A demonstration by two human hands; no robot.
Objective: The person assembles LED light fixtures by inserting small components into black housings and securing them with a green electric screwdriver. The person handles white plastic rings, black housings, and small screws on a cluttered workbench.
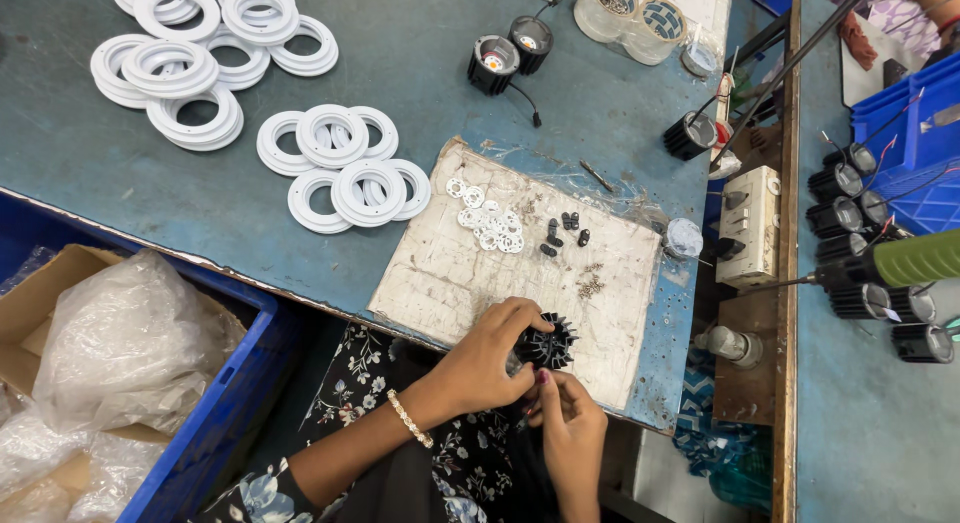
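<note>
Blue workbench with a worn white mat [520, 273]: at the mat's near edge, the left hand [487, 358] grips a black finned heat sink [546, 344] while right hand [567, 413] fingers pinch beneath it, apparently fitting a part; next likely calls for one of the small screws [562, 233] at the mat's far side.

We cannot see the lower half of the black finned part [546, 345]: the left hand [487, 358] and right hand [572, 423] cover it. The white rings [160, 3] are cut off at the top edge, and the small black pieces [562, 230] are too tiny to tell.
</note>
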